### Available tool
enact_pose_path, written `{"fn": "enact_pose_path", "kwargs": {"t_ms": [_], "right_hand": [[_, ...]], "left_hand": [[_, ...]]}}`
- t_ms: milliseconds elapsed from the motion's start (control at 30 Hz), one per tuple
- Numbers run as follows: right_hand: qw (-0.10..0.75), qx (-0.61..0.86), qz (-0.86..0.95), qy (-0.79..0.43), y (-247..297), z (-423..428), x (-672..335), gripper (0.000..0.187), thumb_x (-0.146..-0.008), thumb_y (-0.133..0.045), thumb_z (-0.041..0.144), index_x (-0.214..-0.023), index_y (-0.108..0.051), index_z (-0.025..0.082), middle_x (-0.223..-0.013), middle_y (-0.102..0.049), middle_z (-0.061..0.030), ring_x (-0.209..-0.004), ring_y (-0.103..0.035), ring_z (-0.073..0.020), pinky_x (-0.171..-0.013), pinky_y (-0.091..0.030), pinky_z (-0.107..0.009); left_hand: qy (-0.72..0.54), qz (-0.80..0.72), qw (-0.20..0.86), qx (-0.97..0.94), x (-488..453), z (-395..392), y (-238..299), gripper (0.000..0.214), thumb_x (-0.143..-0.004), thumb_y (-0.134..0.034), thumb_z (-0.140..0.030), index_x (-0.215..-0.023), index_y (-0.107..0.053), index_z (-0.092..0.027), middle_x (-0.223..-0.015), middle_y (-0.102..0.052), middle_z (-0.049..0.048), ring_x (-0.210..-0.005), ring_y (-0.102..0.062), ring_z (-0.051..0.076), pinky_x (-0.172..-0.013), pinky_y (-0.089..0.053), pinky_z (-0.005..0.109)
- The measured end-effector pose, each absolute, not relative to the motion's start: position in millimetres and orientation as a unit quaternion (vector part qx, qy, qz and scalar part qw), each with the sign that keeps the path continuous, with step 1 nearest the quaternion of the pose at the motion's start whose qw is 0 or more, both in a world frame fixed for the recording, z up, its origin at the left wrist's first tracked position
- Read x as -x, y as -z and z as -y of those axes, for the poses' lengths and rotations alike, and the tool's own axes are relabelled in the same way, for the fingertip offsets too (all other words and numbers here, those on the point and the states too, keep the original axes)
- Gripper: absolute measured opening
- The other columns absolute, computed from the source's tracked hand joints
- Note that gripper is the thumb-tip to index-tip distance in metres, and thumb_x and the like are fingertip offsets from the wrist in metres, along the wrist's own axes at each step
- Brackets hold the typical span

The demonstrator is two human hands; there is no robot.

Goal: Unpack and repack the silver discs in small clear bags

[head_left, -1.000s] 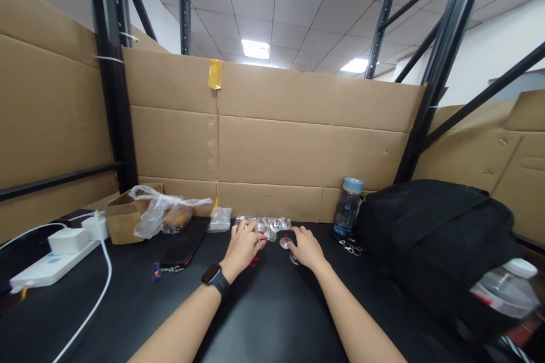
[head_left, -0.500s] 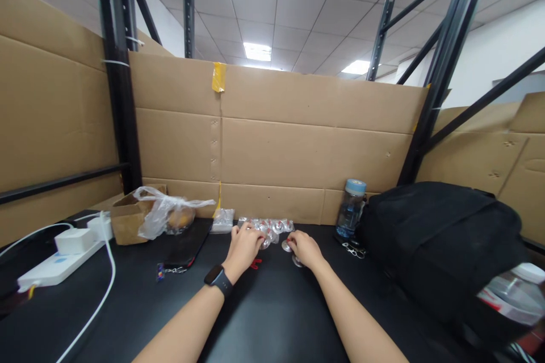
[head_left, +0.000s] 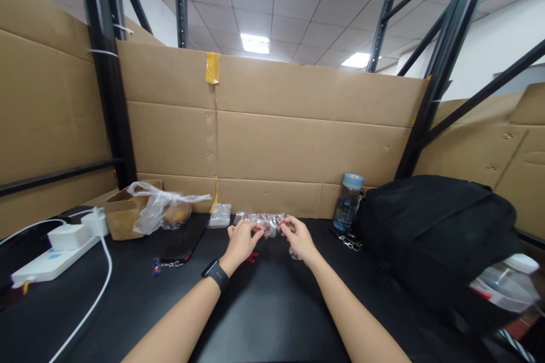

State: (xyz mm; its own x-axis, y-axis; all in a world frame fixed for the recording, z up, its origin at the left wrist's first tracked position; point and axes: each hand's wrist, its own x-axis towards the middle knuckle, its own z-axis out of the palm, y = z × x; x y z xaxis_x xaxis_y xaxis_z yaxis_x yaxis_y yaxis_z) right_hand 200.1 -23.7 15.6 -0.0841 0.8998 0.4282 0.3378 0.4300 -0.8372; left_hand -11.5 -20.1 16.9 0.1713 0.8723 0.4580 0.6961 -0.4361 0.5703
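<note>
My left hand (head_left: 242,245), with a dark watch on its wrist, pinches a small clear round piece (head_left: 268,233) between thumb and fingers. Opposite it, the closed fingers of my right hand (head_left: 300,240) grip another clear disc with a red bit (head_left: 280,227), held just above the table. Behind both hands lies a row of clear pieces with red parts (head_left: 259,217). One more clear disc (head_left: 293,253) rests below my right hand. Beside my left hand is a small red piece (head_left: 252,257), partly hidden. The exact kind of the discs is too small to make out.
A clear plastic packet (head_left: 220,215), a black pouch (head_left: 184,244) and a knotted plastic bag (head_left: 159,210) stand left of the hands. On the right are a blue-lidded bottle (head_left: 348,202) and a black backpack (head_left: 438,244). A white power strip (head_left: 55,264) lies far left.
My right hand has lifted its disc from the table, bringing it up and slightly left toward my left hand. My left hand keeps its pinch. The whole view has shifted slightly.
</note>
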Motion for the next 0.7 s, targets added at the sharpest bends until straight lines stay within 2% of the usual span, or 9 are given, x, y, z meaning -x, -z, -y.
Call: {"fn": "enact_pose_path", "kwargs": {"t_ms": [100, 300, 433, 533, 700], "right_hand": [[0.554, 0.44, 0.62, -0.339, -15.8, 23.2, -198.6, 0.031, -0.083, -0.064, 0.05, -0.087, -0.058, 0.02, -0.083, -0.068, -0.0046, -0.073, -0.065, -0.0178, -0.054, -0.042, -0.023], [0.52, 0.435, 0.625, -0.387, -9.8, 33.4, -184.8, 0.032, -0.083, -0.066, 0.05, -0.09, -0.058, 0.02, -0.073, -0.068, -0.0022, -0.069, -0.067, -0.0175, -0.05, -0.042, -0.021], [0.524, 0.413, 0.603, -0.437, -7.5, 36.4, -177.4, 0.037, -0.082, -0.068, 0.052, -0.093, -0.056, 0.019, -0.088, -0.07, -0.006, -0.072, -0.072, -0.0199, -0.043, -0.037, -0.018], [0.531, 0.394, 0.585, -0.469, -9.1, 37.5, -177.2, 0.037, -0.079, -0.073, 0.049, -0.092, -0.056, 0.018, -0.098, -0.069, -0.007, -0.074, -0.074, -0.0203, -0.046, -0.042, -0.018], [0.514, 0.375, 0.545, -0.547, -14.1, 41.3, -180.7, 0.048, -0.077, -0.078, 0.039, -0.119, -0.06, 0.025, -0.109, -0.068, -0.0069, -0.075, -0.075, -0.0184, -0.06, -0.054, -0.024]], "left_hand": [[-0.406, -0.504, 0.17, -0.743, 12.3, 14.3, -11.3, 0.02, -0.089, -0.06, -0.038, -0.09, -0.076, -0.027, -0.095, -0.077, 0.0019, -0.1, -0.068, 0.024, -0.094, -0.042, 0.038], [-0.45, -0.465, 0.257, -0.718, 3.0, 11.6, -3.9, 0.023, -0.087, -0.06, -0.04, -0.094, -0.074, -0.023, -0.1, -0.078, 0.0041, -0.098, -0.072, 0.022, -0.092, -0.05, 0.032], [-0.458, -0.449, 0.263, -0.721, -0.1, 18.1, -6.5, 0.021, -0.087, -0.061, -0.039, -0.093, -0.074, -0.024, -0.098, -0.078, 0.0026, -0.097, -0.072, 0.021, -0.092, -0.051, 0.031], [-0.446, -0.453, 0.242, -0.733, 1.0, 22.2, -10.2, 0.022, -0.087, -0.06, -0.041, -0.091, -0.075, -0.025, -0.096, -0.078, 0.0019, -0.094, -0.072, 0.02, -0.091, -0.05, 0.031], [-0.423, -0.465, 0.185, -0.755, 3.2, 25.5, -14.7, 0.02, -0.088, -0.06, -0.038, -0.09, -0.076, -0.026, -0.094, -0.078, 0.001, -0.093, -0.07, 0.02, -0.091, -0.046, 0.032]]}}
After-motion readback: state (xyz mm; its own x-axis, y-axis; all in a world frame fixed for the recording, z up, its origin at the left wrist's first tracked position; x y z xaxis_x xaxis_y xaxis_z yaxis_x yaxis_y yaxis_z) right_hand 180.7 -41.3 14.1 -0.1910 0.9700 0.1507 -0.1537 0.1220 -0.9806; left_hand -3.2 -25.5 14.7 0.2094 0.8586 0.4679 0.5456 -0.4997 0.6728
